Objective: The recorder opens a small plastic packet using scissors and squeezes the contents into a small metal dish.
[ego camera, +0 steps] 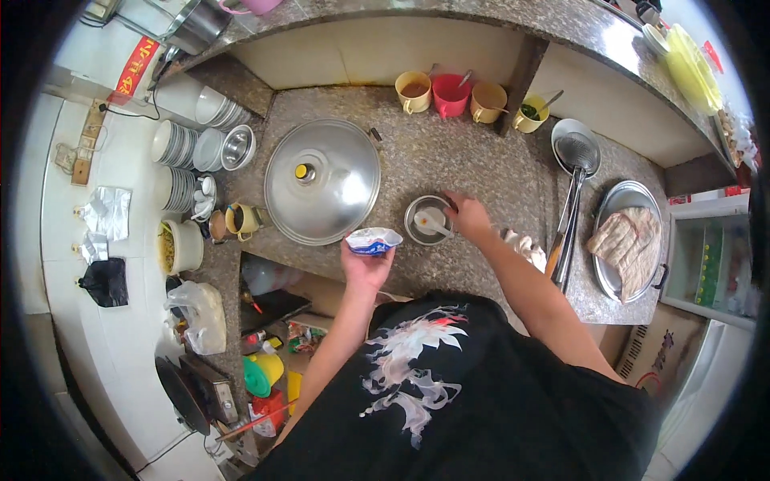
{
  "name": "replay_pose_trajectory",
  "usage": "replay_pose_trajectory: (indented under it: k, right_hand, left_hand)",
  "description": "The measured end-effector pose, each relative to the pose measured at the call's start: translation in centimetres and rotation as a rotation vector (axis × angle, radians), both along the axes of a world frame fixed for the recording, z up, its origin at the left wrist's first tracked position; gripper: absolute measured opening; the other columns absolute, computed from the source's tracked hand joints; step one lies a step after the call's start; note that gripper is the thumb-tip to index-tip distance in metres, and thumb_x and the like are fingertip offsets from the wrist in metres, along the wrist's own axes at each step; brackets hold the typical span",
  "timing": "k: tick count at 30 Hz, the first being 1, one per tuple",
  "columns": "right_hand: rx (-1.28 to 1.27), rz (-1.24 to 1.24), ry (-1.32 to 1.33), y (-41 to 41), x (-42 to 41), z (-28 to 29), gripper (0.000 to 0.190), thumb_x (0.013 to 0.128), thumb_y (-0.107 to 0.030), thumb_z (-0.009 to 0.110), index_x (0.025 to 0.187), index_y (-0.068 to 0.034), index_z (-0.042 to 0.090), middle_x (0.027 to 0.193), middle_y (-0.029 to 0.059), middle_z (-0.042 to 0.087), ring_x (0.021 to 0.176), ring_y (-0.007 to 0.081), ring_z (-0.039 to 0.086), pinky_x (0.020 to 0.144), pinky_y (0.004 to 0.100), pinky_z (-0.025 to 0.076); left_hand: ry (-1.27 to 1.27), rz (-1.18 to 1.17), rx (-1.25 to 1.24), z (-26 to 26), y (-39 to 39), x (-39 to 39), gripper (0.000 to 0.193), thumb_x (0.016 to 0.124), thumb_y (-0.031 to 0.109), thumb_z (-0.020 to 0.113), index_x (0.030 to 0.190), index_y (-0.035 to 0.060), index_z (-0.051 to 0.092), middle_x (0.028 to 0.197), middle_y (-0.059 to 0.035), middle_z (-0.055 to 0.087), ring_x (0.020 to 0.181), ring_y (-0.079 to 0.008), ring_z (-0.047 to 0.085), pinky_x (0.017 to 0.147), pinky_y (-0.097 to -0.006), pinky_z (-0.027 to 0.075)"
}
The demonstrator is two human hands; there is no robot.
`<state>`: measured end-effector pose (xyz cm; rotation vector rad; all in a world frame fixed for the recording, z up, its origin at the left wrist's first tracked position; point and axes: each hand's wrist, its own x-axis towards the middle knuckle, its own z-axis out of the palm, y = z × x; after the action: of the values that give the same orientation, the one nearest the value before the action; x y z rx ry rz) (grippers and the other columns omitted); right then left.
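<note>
My left hand point(368, 267) holds up a small white and blue packet point(374, 241) that bears writing, close to the front edge of the granite counter. To its right, a small round metal bowl point(411, 231) stands on the counter with a white spoon point(434, 222) in it. The fingers of my right hand point(469, 215) are at the right rim of this bowl; whether they grip it I cannot tell. Behind the packet lies a big domed metal lid point(325, 156) with a yellow-topped knob.
Several cups with spoons, one a red cup point(451, 103), line the back wall. Strainer and ladle point(575, 150) lie right, beside a metal tray point(603, 264) bearing a cloth point(628, 243). Stacked plates point(174, 144), bowls and a white tub point(187, 245) stand left. A raised stone shelf point(385, 12) runs behind.
</note>
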<state>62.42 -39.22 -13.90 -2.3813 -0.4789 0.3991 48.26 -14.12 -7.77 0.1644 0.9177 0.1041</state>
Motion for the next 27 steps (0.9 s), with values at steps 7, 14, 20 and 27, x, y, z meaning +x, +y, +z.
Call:
replay_pose_trajectory:
  k: [7,14,20,27]
  right_hand:
    - [-0.219,0.104,-0.119,0.3,-5.3,1.7,0.028,0.091,-0.034,0.072,0.106,-0.010,0.073,0.109,0.0141,0.069,0.089,0.0371,0.074,0.078,0.0493,0.061]
    - [-0.135,-0.041,-0.131,1.1,-5.4,2.8,0.022,0.089,-0.026,0.073,0.099,-0.006,0.074,0.108,0.0136,0.071,0.089,0.0354,0.074,0.077,0.0487,0.060]
    - [0.333,-0.294,-0.102,-0.5,-5.6,7.5,0.015,0.092,-0.015,0.076,0.103,-0.004,0.077,0.100,0.0149,0.077,0.081,0.0303,0.075,0.070,0.0380,0.059]
    - [0.480,-0.098,-0.203,-0.6,-6.1,13.4,0.014,0.090,-0.011,0.077,0.100,-0.003,0.077,0.093,0.0172,0.074,0.075,0.0294,0.071,0.067,0.0387,0.057]
  left_hand:
    - [0.004,0.077,-0.010,0.2,-0.3,0.7,0.051,0.098,0.052,0.057,0.125,0.0086,0.063,0.128,-0.0127,0.067,0.120,-0.0335,0.063,0.111,-0.0540,0.048]
    - [0.021,0.054,0.018,-0.5,-0.6,0.9,0.051,0.100,0.052,0.054,0.124,0.0088,0.064,0.128,-0.0123,0.067,0.120,-0.0332,0.063,0.110,-0.0535,0.049]
    - [0.045,0.073,0.020,-1.0,-0.7,1.5,0.048,0.102,0.051,0.054,0.124,0.0100,0.064,0.126,-0.0120,0.068,0.118,-0.0325,0.064,0.108,-0.0526,0.050]
    - [0.066,0.044,0.044,-0.4,-1.7,2.6,0.045,0.103,0.050,0.052,0.122,0.0113,0.064,0.120,-0.0105,0.067,0.112,-0.0304,0.066,0.101,-0.0517,0.055]
